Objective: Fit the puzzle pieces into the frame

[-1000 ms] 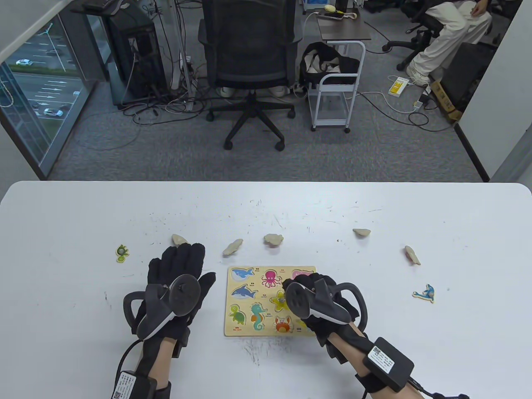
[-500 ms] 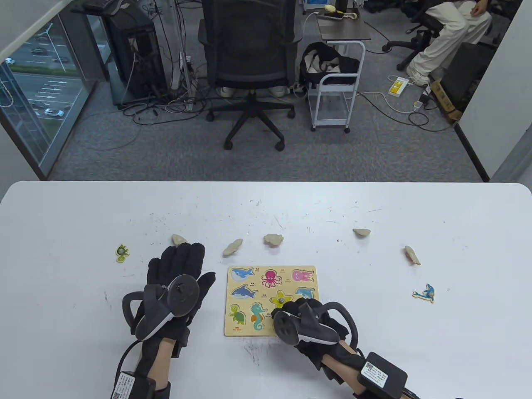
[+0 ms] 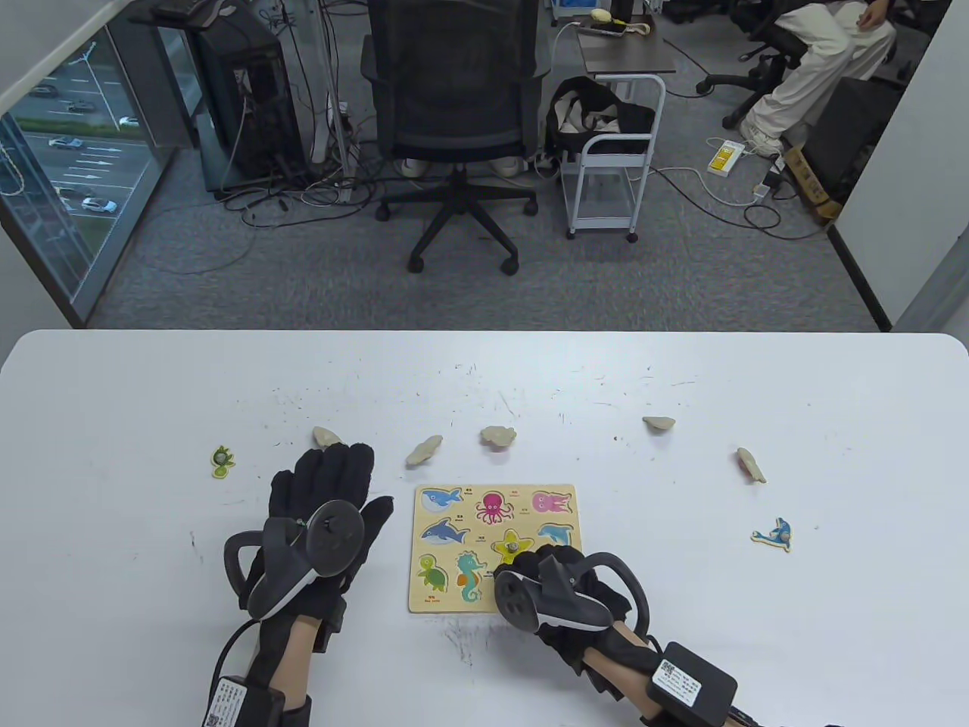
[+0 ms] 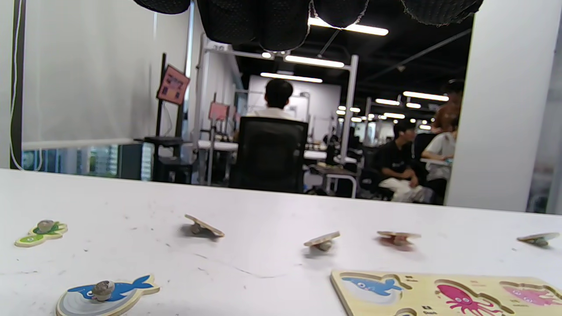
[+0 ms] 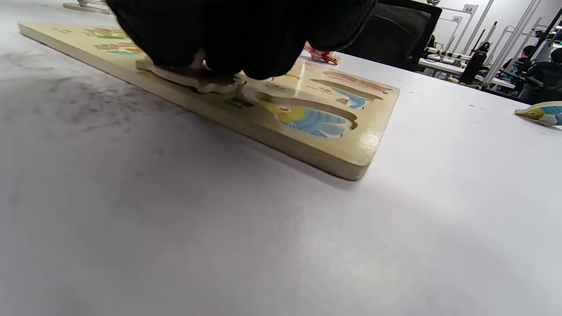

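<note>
Spanning the scuffed white table [image 3: 681,644], left hand [image 3: 318,522] lies spread, right hand [image 3: 560,583] presses a piece [image 5: 193,79] into the frame [image 3: 447,604].

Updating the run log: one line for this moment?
right hand: presses flat wooden piece onto yellow wooden puzzle frame | left hand: flat on white table

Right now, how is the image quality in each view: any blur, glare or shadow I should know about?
Table view: sharp, evenly lit, edges bowed by the wide lens. Left wrist view: the whale piece and puzzle board are soft, the background dim. Right wrist view: near table blurred, light glare on the board, right hand shading the piece under it.
</note>
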`<state>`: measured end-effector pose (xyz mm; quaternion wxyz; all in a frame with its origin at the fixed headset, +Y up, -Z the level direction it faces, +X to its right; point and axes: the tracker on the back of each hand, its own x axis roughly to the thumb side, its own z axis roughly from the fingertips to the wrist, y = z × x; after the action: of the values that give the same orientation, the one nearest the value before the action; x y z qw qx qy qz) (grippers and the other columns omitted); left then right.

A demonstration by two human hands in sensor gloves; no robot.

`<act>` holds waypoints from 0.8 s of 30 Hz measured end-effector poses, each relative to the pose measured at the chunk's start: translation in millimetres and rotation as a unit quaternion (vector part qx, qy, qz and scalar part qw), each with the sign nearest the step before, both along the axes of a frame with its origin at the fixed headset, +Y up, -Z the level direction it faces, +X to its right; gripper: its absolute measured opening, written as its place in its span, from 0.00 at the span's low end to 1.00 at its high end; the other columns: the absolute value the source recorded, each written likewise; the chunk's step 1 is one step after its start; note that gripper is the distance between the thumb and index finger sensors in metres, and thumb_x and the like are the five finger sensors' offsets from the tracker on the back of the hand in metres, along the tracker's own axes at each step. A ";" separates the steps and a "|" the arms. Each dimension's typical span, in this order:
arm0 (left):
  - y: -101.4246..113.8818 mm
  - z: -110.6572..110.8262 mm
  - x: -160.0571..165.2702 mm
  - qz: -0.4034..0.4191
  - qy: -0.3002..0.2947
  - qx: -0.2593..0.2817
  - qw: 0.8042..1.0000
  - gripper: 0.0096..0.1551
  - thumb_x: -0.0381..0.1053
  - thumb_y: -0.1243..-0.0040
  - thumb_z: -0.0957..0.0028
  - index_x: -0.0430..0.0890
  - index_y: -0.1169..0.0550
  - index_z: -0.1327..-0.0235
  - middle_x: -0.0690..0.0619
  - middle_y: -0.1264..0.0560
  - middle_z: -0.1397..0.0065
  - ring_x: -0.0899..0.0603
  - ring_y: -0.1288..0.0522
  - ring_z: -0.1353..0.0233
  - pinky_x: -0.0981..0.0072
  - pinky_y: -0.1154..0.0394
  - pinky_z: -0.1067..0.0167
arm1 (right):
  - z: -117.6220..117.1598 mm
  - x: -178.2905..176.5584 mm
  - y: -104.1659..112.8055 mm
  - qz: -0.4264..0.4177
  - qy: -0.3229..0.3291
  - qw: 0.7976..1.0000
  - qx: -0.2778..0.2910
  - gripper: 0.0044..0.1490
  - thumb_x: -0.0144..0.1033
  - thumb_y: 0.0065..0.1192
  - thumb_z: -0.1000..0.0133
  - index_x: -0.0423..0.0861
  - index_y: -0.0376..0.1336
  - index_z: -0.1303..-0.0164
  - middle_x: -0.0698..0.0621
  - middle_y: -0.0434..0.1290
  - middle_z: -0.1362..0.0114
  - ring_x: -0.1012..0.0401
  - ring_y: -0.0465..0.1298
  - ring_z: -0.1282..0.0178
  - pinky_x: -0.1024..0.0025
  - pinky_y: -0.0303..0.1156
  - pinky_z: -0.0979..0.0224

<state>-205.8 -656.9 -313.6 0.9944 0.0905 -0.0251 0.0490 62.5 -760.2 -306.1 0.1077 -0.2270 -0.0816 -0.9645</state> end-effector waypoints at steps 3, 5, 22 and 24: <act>-0.2 -0.1 0.5 -0.001 0.000 -0.001 1.000 0.44 0.73 0.52 0.45 0.61 0.40 0.14 0.51 0.35 0.10 0.37 0.38 0.12 0.35 0.42 0.19 | 0.7 -1.0 -0.7 0.004 0.001 1.000 0.007 0.27 0.51 0.70 0.47 0.63 0.67 0.36 0.61 0.76 0.33 0.60 0.78 0.36 0.55 0.70 0.24; -0.2 -0.1 0.9 -0.003 0.000 -0.003 1.000 0.44 0.73 0.52 0.45 0.61 0.40 0.14 0.51 0.35 0.10 0.37 0.38 0.12 0.35 0.42 0.19 | 0.9 -1.4 -0.7 0.005 0.002 1.000 0.010 0.27 0.51 0.70 0.47 0.63 0.67 0.36 0.61 0.76 0.33 0.60 0.78 0.36 0.55 0.70 0.24; 0.5 -0.4 2.4 -0.005 -0.002 -0.006 1.000 0.44 0.73 0.52 0.45 0.61 0.40 0.14 0.51 0.35 0.10 0.37 0.38 0.12 0.35 0.42 0.19 | 6.0 6.6 6.3 0.025 -0.004 0.999 0.023 0.32 0.54 0.66 0.46 0.63 0.63 0.30 0.60 0.73 0.27 0.59 0.76 0.29 0.53 0.67 0.21; 0.6 -0.5 2.0 -0.005 -0.001 -0.007 1.000 0.44 0.73 0.52 0.44 0.61 0.40 0.14 0.51 0.35 0.10 0.37 0.38 0.12 0.35 0.42 0.19 | 4.7 19.1 16.3 0.021 -0.025 0.999 0.034 0.33 0.55 0.65 0.46 0.63 0.62 0.29 0.60 0.71 0.25 0.58 0.74 0.26 0.53 0.66 0.20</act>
<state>-203.8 -656.3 -314.1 0.9952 0.0833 -0.0260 0.0445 81.6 -743.9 -301.4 0.1340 -0.1973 -0.0562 -0.9695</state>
